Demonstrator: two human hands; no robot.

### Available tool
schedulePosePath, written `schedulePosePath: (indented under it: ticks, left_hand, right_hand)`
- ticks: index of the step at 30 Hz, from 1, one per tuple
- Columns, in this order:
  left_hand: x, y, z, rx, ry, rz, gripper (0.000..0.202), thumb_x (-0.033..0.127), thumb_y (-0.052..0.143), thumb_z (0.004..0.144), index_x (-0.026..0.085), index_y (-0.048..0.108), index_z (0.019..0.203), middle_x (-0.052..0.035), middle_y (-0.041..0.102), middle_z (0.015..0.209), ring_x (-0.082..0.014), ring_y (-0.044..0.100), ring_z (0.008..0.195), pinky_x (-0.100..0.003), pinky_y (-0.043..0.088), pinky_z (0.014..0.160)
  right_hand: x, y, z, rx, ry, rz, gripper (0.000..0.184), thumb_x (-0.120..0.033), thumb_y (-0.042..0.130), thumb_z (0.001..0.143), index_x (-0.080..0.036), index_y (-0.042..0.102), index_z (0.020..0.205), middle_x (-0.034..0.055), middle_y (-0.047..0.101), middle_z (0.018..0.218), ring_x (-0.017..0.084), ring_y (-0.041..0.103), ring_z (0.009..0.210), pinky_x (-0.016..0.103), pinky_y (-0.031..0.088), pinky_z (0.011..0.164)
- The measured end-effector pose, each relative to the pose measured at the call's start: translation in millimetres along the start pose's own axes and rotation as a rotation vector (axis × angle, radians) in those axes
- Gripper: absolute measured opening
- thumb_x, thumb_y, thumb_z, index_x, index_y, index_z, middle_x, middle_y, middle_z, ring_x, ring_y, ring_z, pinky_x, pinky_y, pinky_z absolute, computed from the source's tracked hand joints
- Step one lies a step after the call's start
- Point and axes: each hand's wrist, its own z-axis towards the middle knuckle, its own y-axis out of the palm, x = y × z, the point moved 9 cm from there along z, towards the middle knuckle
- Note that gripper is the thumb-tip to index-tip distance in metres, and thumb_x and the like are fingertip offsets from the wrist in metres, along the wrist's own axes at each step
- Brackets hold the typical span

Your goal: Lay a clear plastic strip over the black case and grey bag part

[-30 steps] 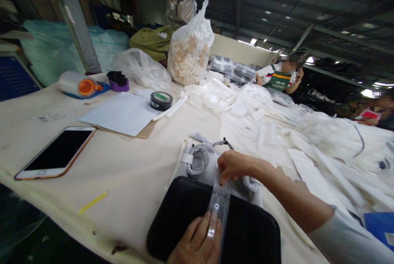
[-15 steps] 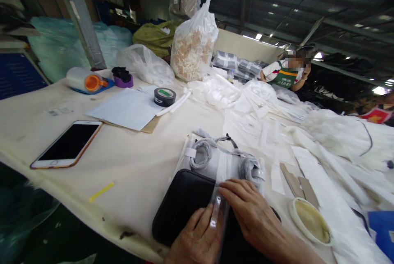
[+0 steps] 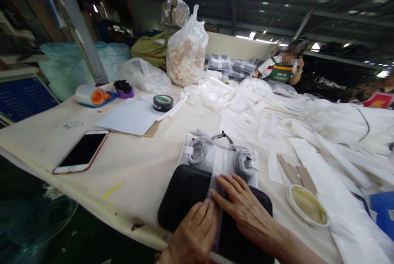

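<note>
A black padded case (image 3: 184, 192) lies flat in front of me on the table. Behind its upper edge sits a grey part with two coiled grey straps (image 3: 197, 151), each bound by a white band. Down the middle runs a clear plastic strip (image 3: 218, 165). The fingers of my left hand (image 3: 195, 231) are pinched together on the lower part of this strip, over the case. My right hand (image 3: 243, 206) rests on the strip and the case, its fingers stretched out flat. The lower end of the strip is partly hidden by my hands.
Left of the case are a phone (image 3: 81, 152) and a yellow scrap (image 3: 113, 189). Paper sheets (image 3: 126, 117), a black tape roll (image 3: 163, 103) and a tape dispenser (image 3: 92, 95) lie farther back. A round dish (image 3: 307, 205) stands to the right. Another person (image 3: 281, 67) is behind the table.
My left hand's fingers have closed into a tighter pinch at the strip. My right hand has slid slightly left, its fingers still on the strip. The view has shifted a little.
</note>
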Motion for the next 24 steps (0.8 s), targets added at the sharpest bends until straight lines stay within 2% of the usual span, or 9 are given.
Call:
schedulePosePath:
  ticks: [3,6,13,16,18,20,22,24]
  left_hand:
    - [1.0,-3.4,-0.5,0.015,0.011,-0.008,0.041,0.003,0.030,0.080,0.004,0.062,0.104,-0.0129,0.065,0.104,-0.0235,0.055,0.107,-0.033,0.045,0.090]
    - [2.6,-7.0,0.1,0.037,0.025,-0.037,0.038,0.002,0.031,0.079,0.005,0.063,0.099,-0.0125,0.066,0.097,-0.0214,0.057,0.103,-0.032,0.046,0.087]
    - [1.2,-18.3,2.6,0.045,0.046,-0.126,0.033,0.004,0.031,0.081,0.007,0.062,0.091,-0.0094,0.064,0.084,-0.0173,0.058,0.084,-0.033,0.047,0.079]
    - [-5.4,-25.2,3.8,0.023,0.004,-0.073,0.032,0.006,0.034,0.082,0.006,0.059,0.102,-0.0123,0.064,0.097,-0.0200,0.056,0.100,-0.034,0.045,0.088]
    - [-6.8,-20.3,3.4,-0.067,0.008,0.011,0.035,0.010,0.039,0.083,0.005,0.054,0.114,-0.0139,0.060,0.113,-0.0223,0.048,0.116,-0.034,0.040,0.096]
    - [-5.7,-11.6,0.8,-0.145,0.044,0.084,0.037,0.018,0.042,0.085,0.007,0.051,0.119,-0.0120,0.057,0.121,-0.0225,0.043,0.122,-0.034,0.036,0.101]
    - [-6.4,-6.0,-2.4,-0.140,0.054,0.122,0.036,0.025,0.041,0.087,0.009,0.054,0.117,-0.0100,0.057,0.122,-0.0222,0.043,0.122,-0.034,0.032,0.104]
    - [-8.4,-2.8,-5.1,-0.085,0.044,0.123,0.036,0.028,0.040,0.088,0.010,0.056,0.114,-0.0103,0.058,0.121,-0.0223,0.044,0.121,-0.035,0.027,0.107]
  right_hand:
    - [-3.1,0.0,-2.3,-0.005,-0.015,0.003,0.057,-0.006,0.051,0.078,-0.023,0.044,0.131,0.0208,0.042,0.136,0.033,0.035,0.129,0.054,0.036,0.101]
    - [-6.1,0.4,-2.5,-0.051,-0.037,0.027,0.058,-0.005,0.052,0.078,-0.025,0.043,0.132,0.0233,0.036,0.139,0.035,0.030,0.131,0.056,0.034,0.100]
    - [-13.1,-4.4,-3.4,-0.107,-0.073,0.092,0.061,-0.006,0.052,0.080,-0.030,0.038,0.135,0.0224,0.027,0.144,0.037,0.020,0.132,0.059,0.032,0.100]
    - [-17.7,-4.1,-4.5,-0.085,-0.078,0.101,0.053,-0.011,0.049,0.084,-0.026,0.039,0.134,0.0258,0.026,0.143,0.037,0.013,0.133,0.062,0.027,0.102]
    - [-19.7,-4.2,-4.3,-0.068,-0.066,0.116,0.046,-0.013,0.047,0.086,-0.022,0.045,0.131,0.0266,0.025,0.143,0.037,0.007,0.133,0.062,0.022,0.103]
    - [-20.1,-6.0,-4.5,-0.061,-0.047,0.149,0.039,-0.012,0.046,0.086,-0.020,0.052,0.123,0.0260,0.023,0.144,0.037,0.004,0.133,0.063,0.019,0.104]
    - [-19.3,-9.1,-8.6,-0.064,-0.037,0.196,0.037,-0.009,0.046,0.083,-0.023,0.059,0.115,0.0219,0.025,0.145,0.036,0.006,0.134,0.063,0.017,0.104]
    - [-14.6,-12.4,-19.8,-0.040,-0.005,0.222,0.044,-0.005,0.046,0.077,-0.028,0.061,0.111,0.0145,0.032,0.144,0.033,0.012,0.135,0.064,0.017,0.104]
